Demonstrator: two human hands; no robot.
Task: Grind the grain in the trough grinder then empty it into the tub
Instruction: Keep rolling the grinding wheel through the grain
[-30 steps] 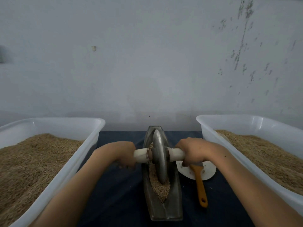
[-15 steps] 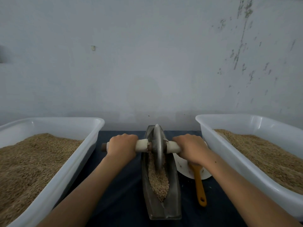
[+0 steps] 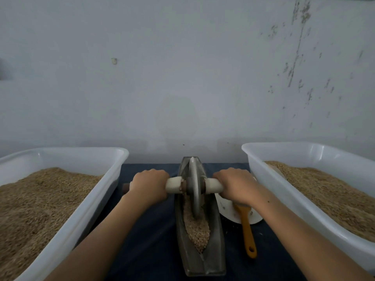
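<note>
A boat-shaped metal trough grinder (image 3: 213, 258) lies lengthwise on the dark cloth between two tubs. Its metal wheel (image 3: 195, 187) stands upright in the far half of the trough. Pale grain (image 3: 197, 230) lies in the trough on the near side of the wheel. My left hand (image 3: 149, 185) grips the wheel's left handle (image 3: 174, 185). My right hand (image 3: 236, 184) grips the right handle (image 3: 213, 185). The white tub on the left (image 3: 97, 201) and the white tub on the right (image 3: 269, 191) both hold grain.
A brush with an orange handle (image 3: 248, 234) lies on a white plate (image 3: 227, 209) just right of the trough, partly under my right wrist. A pale wall stands close behind the table. Dark cloth (image 3: 154, 240) covers the table between the tubs.
Both hands have pushed the wheel away from me, from the trough's middle towards its far end. More grain now shows on the near side of the wheel.
</note>
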